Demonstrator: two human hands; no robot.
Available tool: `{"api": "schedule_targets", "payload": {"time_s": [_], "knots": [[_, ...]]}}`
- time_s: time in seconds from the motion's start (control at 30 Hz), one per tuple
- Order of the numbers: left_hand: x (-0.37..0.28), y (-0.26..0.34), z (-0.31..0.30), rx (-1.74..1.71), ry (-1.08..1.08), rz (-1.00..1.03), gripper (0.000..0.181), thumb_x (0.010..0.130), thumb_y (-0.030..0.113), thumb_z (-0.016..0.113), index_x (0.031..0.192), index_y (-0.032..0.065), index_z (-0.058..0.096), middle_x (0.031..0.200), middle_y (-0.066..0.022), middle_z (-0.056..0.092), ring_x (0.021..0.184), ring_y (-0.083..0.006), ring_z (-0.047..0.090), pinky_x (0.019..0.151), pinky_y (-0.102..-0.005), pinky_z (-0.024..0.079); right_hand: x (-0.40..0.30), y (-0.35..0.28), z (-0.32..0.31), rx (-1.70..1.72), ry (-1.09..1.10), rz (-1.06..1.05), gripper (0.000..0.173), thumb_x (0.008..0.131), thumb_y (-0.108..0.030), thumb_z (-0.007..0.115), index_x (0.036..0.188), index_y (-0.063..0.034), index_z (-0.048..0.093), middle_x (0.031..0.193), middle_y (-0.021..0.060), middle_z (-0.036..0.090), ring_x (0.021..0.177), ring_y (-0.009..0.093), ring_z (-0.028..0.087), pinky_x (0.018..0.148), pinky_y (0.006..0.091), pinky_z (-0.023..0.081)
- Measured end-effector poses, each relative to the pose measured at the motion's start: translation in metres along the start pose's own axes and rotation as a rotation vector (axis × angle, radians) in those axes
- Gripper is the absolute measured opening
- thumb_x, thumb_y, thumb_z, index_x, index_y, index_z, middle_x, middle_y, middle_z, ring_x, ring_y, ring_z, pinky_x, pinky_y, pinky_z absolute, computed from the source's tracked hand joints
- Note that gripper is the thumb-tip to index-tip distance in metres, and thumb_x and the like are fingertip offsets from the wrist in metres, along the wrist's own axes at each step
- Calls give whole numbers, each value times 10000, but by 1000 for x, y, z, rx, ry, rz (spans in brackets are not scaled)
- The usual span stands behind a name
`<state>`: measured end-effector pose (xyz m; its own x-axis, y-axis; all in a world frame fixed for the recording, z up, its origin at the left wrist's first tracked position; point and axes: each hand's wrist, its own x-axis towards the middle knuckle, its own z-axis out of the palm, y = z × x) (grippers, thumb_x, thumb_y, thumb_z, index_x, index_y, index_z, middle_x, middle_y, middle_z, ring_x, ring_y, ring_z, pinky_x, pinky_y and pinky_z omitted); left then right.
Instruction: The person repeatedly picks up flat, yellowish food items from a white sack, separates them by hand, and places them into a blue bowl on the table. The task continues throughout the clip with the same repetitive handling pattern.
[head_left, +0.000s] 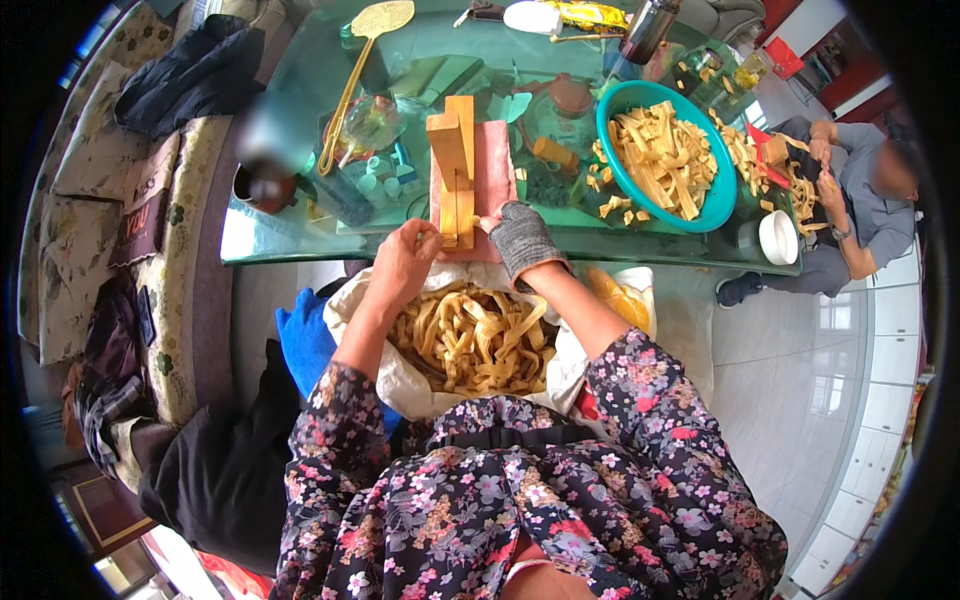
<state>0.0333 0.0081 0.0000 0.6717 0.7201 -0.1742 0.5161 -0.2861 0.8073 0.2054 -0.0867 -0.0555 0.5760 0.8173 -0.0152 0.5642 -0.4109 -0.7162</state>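
Note:
A wooden block stand (450, 161) with tall upright pieces rests on a pink cloth (491, 169) at the near edge of the glass table. My bare left hand (409, 259) is at the left of its low front end, thumb and fingertips pinched together; what lies between them is too small to tell. On the other side my right hand (523, 240), in a grey fingerless glove, pinches the end of a pale yellow strip (476, 220) against the wood. Below both hands, a white sack (397, 382) holds a heap of tan dried strips (472, 337).
A teal basin (731, 176) of cut strips stands right on the glass table (315, 251), with scattered pieces and a white bowl (778, 238) nearby. A yellow fly swatter (352, 97) and a metal pot (262, 187) are left. Another person (847, 187) sits at right, hands raised.

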Motion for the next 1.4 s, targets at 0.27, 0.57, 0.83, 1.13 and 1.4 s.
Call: {"api": "schedule_targets", "payload": {"time_s": [0.27, 0.57, 0.83, 1.13, 1.4], "knots": [[-87, -15, 19, -663, -381, -265, 322, 907, 320, 536, 1006, 26, 621, 1015, -112, 598, 835, -185, 561, 725, -320, 466, -97, -77, -14, -38, 89, -805, 197, 785, -187, 567, 952, -93, 616, 1003, 134, 577, 934, 315, 571, 787, 402, 477], [-101, 27, 17, -1680, -331, -690, 356, 941, 345, 481, 1009, 10, 580, 856, -92, 636, 717, -198, 627, 678, -327, 530, -148, -89, -27, 18, -108, -983, 265, 720, -202, 675, 961, -118, 603, 934, 84, 574, 840, 291, 579, 745, 415, 472], [-112, 27, 24, -888, -391, -294, 193, 921, 144, 423, 933, 49, 590, 886, -70, 621, 784, -205, 591, 701, -357, 486, -125, -94, -40, 180, -22, -510, 193, 882, -173, 558, 995, -17, 543, 854, 168, 609, 772, 351, 604, 666, 429, 475], [-115, 38, 7, 51, 405, 453, 247, 728, -44, 509, 954, 29, 576, 876, -146, 570, 827, -340, 557, 736, -407, 456, -113, -90, -29, 914, -349, 80, 216, 897, -236, 545, 910, -21, 550, 752, 107, 571, 688, 220, 598, 573, 349, 484], [-108, 30, 3, 87, 312, 524, 290, 671, -65, 517, 946, 22, 552, 860, -157, 523, 821, -351, 520, 713, -399, 441, -122, -90, -33, 382, -191, -456, 306, 914, -303, 515, 944, 1, 534, 811, 127, 529, 680, 270, 572, 626, 377, 462]]}}
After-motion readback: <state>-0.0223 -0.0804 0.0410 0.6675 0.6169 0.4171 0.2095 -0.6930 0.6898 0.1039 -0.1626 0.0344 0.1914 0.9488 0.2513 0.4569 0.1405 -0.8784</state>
